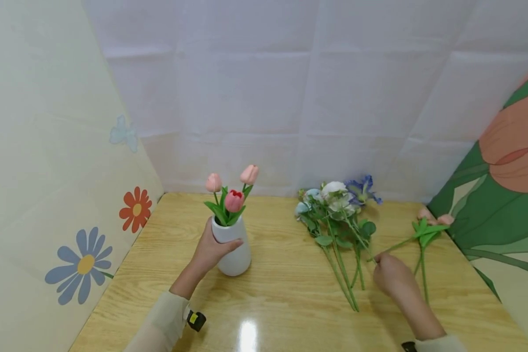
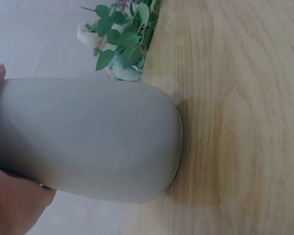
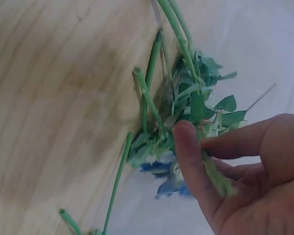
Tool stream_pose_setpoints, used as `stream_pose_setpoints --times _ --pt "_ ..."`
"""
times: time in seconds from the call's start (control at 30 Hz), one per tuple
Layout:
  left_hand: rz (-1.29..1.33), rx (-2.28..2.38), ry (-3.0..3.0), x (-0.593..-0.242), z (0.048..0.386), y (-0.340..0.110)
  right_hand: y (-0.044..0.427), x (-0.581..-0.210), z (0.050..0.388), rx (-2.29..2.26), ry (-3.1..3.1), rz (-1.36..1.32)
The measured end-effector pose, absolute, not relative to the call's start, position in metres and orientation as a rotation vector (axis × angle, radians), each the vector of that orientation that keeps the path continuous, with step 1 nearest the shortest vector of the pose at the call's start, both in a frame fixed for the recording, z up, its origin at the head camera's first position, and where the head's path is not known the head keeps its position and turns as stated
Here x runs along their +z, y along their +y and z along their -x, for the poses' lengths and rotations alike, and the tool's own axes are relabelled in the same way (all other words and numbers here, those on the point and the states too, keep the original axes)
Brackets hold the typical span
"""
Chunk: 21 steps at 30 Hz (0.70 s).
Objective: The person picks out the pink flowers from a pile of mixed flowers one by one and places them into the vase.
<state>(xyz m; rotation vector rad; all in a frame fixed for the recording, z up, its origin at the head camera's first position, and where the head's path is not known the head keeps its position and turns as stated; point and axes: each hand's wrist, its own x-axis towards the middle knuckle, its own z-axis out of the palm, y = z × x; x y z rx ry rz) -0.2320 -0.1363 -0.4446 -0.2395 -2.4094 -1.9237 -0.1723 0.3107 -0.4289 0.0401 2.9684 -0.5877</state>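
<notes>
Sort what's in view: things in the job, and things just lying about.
In the job:
- white vase, gripped by the left hand
- three pink tulips in it
- green stem, pinched by the right hand
- mixed flowers beside that stem

Seemingly just lying about:
- two loose pink tulips, far right

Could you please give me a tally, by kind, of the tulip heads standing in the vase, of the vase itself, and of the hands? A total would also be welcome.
Light pink tulip heads: 2
Deeper pink tulip head: 1
White vase: 1
Left hand and right hand: 2
Total: 6
</notes>
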Motion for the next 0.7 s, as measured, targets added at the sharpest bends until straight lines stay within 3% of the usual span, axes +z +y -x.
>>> stream_pose_setpoints --times 0.7 --pt "0.238 -1.936 -2.391 -0.444 0.232 -0.135 0.298 -0.426 0.174 -0.568 2.843 0.041"
